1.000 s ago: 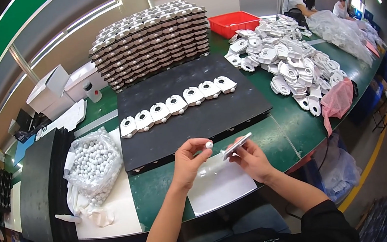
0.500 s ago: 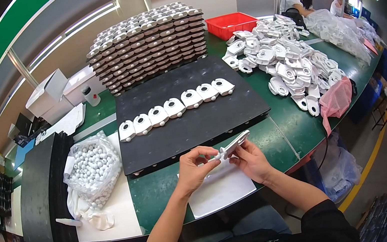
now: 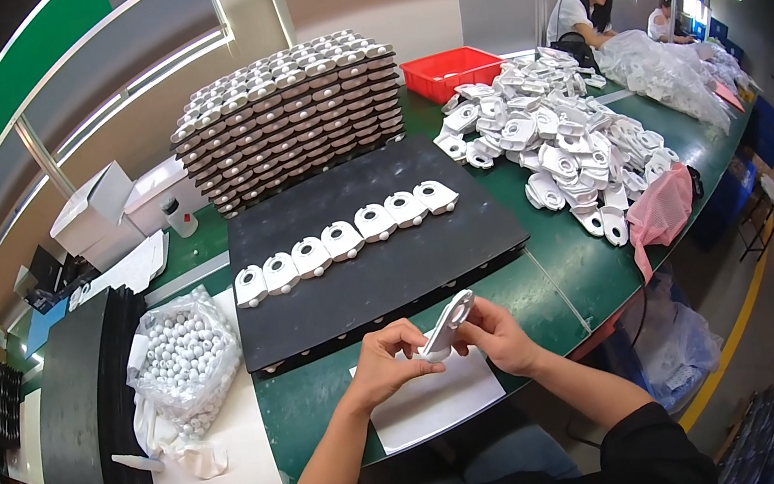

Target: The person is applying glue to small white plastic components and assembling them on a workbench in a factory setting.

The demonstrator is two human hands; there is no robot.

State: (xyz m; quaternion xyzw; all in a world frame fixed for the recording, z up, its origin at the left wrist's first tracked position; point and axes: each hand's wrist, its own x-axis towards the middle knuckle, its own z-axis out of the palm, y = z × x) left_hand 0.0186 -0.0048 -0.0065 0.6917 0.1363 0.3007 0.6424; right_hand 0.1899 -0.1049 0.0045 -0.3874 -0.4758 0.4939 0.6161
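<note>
Above white paper (image 3: 435, 415) on the green table (image 3: 317, 405), the left hand (image 3: 388, 365) is pinching a white part (image 3: 445, 327) near its lower end, and the right hand (image 3: 501, 339) is gripping its side. It's looking light, stiff, maybe slick; the edges are probably offering the best hold. Just beyond, a black board (image 3: 383, 281) is crowding forward reach, a bag of balls (image 3: 183, 347) is sitting left, a white heap (image 3: 560, 149) is sprawling right.
</note>
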